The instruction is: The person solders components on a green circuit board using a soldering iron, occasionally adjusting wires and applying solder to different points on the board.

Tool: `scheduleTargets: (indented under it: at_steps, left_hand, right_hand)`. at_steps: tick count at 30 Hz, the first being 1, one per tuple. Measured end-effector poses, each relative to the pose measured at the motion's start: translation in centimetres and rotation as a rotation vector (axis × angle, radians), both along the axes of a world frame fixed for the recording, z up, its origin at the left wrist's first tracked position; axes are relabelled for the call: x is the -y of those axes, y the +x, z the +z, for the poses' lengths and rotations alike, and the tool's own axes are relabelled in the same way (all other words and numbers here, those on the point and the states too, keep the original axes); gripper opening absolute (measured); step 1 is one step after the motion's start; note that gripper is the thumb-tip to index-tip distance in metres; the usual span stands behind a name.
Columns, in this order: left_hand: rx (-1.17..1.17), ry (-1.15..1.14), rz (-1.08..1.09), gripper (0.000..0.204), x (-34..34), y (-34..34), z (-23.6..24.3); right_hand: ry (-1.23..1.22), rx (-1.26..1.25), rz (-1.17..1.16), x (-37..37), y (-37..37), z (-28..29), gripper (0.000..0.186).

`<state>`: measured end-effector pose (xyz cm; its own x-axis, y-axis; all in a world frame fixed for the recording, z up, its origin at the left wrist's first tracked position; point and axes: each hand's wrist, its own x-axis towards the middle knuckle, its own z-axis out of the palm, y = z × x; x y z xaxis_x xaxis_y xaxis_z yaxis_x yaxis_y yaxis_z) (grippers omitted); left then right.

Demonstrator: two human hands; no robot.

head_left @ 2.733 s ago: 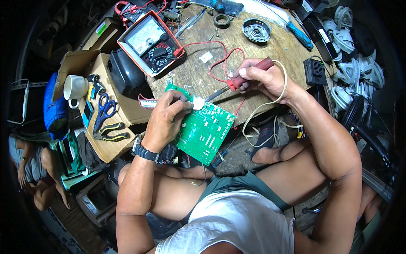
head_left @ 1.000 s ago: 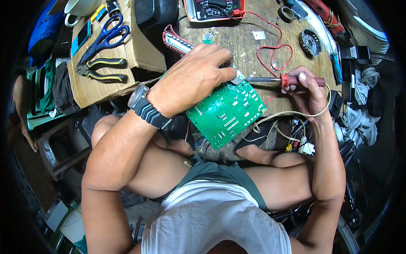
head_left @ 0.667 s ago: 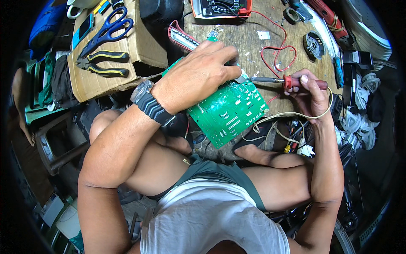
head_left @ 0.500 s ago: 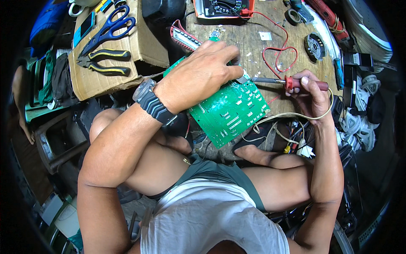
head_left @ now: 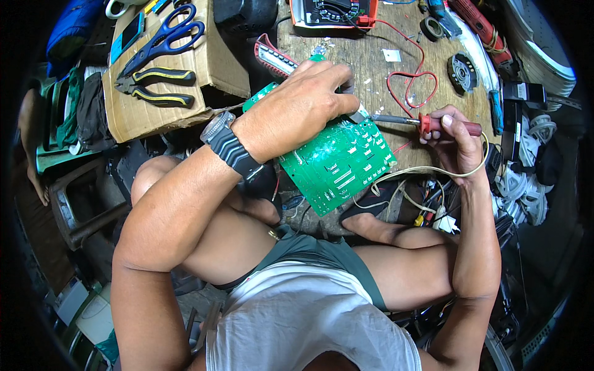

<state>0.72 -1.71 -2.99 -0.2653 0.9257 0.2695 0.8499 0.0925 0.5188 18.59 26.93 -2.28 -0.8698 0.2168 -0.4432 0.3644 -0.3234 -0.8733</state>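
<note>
A green circuit board [head_left: 328,173] lies tilted at the near edge of the wooden table. My left hand [head_left: 303,108], with a watch [head_left: 226,142] on its wrist, reaches across the board's upper part and grips it, fingers curled. By its thumb and fingertips shows a small greyish piece [head_left: 357,116] that I cannot make out. From the right, my right hand [head_left: 455,139] is closed round the red handle of a soldering iron [head_left: 433,124]. Its tip points left at the board's upper right corner, close to my left fingertips. The iron's pale cord loops past my right wrist.
A cardboard box [head_left: 148,117] at left carries scissors [head_left: 167,40], pliers [head_left: 164,86] and a phone [head_left: 128,37]. A red utility knife [head_left: 275,57] lies beyond the board. At the back stands an orange multimeter [head_left: 334,15] with a red lead [head_left: 424,52]. Cables [head_left: 427,204] tangle near my foot.
The whole view has shifted slightly, with the table things sitting a little lower and further right. Both hands keep their holds, and the iron's tip stays near the board's corner.
</note>
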Motion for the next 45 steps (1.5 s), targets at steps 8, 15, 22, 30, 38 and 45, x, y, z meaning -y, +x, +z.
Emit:
scheduleTargets:
  at_steps: [8, 15, 22, 30, 38, 45]
  left_hand:
    - [-0.070, -0.021, -0.029, 0.024, -0.2, -0.1, 0.3]
    - [-0.072, -0.026, -0.016, 0.026, -0.1, 0.1, 0.5]
    - [-0.048, -0.002, 0.011, 0.026, -0.1, 0.3, 0.2]
    - [0.044, 0.032, 0.062, 0.028, 0.0, 0.7, -0.1]
    - [0.088, 0.022, 0.098, 0.025, 0.0, 0.9, -0.5]
    - [0.120, 0.023, 0.132, 0.024, 0.0, 0.8, -0.4]
  right_hand:
    - [0.054, -0.033, 0.047, -0.5, -0.5, 0.1, 0.028]
    - [0.059, 0.030, 0.006, -0.4, -1.3, 0.4, 0.026]
    - [0.006, 0.033, -0.006, -0.4, -1.1, 0.0, 0.026]
    - [-0.118, 0.075, -0.082, -0.5, -0.7, -0.8, 0.027]
    - [-0.156, 0.086, -0.092, -0.6, -0.5, -1.0, 0.026]
    - [-0.051, 0.008, -0.048, -0.5, -0.5, -0.4, 0.027]
